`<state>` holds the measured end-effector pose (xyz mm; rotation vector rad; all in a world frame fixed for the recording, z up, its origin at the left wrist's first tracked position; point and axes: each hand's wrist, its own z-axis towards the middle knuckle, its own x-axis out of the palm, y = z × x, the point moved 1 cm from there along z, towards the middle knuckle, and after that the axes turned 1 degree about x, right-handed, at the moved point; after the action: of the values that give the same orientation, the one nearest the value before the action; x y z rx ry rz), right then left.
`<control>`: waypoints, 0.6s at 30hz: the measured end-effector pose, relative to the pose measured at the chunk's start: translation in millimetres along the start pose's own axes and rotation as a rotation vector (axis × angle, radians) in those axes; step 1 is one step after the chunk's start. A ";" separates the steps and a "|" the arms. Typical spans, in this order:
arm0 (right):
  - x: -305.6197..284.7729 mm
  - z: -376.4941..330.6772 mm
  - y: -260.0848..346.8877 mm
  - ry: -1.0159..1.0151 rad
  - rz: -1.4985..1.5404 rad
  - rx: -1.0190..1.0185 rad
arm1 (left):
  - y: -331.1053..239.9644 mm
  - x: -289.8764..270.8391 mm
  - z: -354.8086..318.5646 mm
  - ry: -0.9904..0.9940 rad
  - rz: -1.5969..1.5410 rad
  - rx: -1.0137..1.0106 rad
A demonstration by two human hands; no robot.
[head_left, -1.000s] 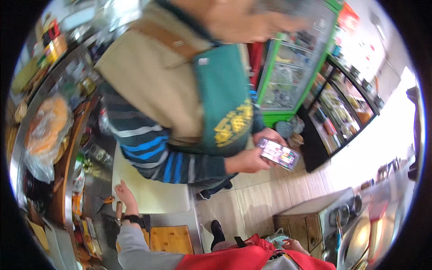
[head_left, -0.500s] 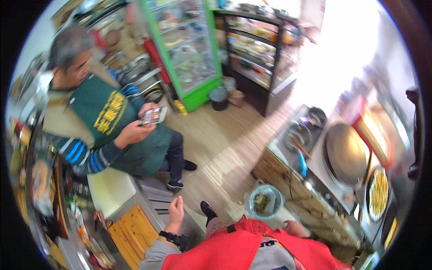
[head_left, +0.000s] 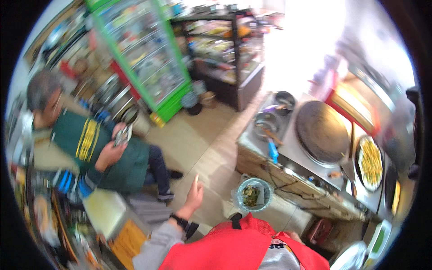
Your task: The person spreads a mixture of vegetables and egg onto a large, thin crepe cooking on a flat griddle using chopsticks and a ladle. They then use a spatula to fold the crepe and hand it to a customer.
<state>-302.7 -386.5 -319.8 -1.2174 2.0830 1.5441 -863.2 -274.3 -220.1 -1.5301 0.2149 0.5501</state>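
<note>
My left hand [head_left: 194, 198], with a dark band at its wrist, is raised in front of me over the floor. Its fingers are mostly curled, and a narrow pale tip sticks up from them; blur hides whether this is a finger or a small held thing. My right hand [head_left: 294, 237] shows only as a sliver beside my red apron [head_left: 216, 245], its fingers hidden. Between the hands, farther off, stands a lined waste bucket [head_left: 268, 194] with greenish scraps inside. A round griddle [head_left: 319, 132] lies on the counter at right.
A seated person in a green apron [head_left: 112, 168] holds a phone [head_left: 123, 135] at left. On the right counter [head_left: 288, 155] are pans and an oval plate of yellow strips [head_left: 371, 164]. A green-framed fridge [head_left: 173, 99] and a display case [head_left: 238, 58] stand at the back.
My view has swung, so the room appears shifted left and the right counter shows more. My left hand has moved forward and right; my right hand has slipped mostly behind the apron.
</note>
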 end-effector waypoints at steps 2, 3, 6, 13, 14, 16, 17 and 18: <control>4.2 8.4 -11.9 0.091 -0.024 0.120 | 4.7 -10.2 13.1 -0.233 -0.001 0.107; 4.9 18.0 -14.5 0.116 -0.038 0.144 | 9.3 -20.9 12.1 -0.351 -0.009 0.073; 0.4 60.3 -12.1 0.169 -0.090 0.153 | 35.9 -82.8 -11.8 -0.678 0.098 -0.200; -45.8 160.8 23.6 0.207 -0.300 0.080 | 108.5 -318.9 -135.5 -1.555 -0.152 -0.551; -49.7 175.3 30.6 0.207 -0.334 0.066 | 118.3 -353.7 -151.0 -1.640 -0.037 -0.498; -50.7 205.3 47.8 0.200 -0.386 0.036 | 134.3 -423.2 -173.7 -1.764 -0.050 -0.335; -47.5 220.4 58.5 0.201 -0.412 0.013 | 142.2 -453.4 -177.0 -1.801 -0.197 -0.284; -41.8 235.3 70.7 0.194 -0.430 -0.005 | 146.8 -481.6 -178.7 -1.809 -0.131 -0.284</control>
<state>-389.6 -153.6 -338.7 -1.7387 1.7609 1.2761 -1309.9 -554.6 -135.0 -0.7817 -1.3647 1.6448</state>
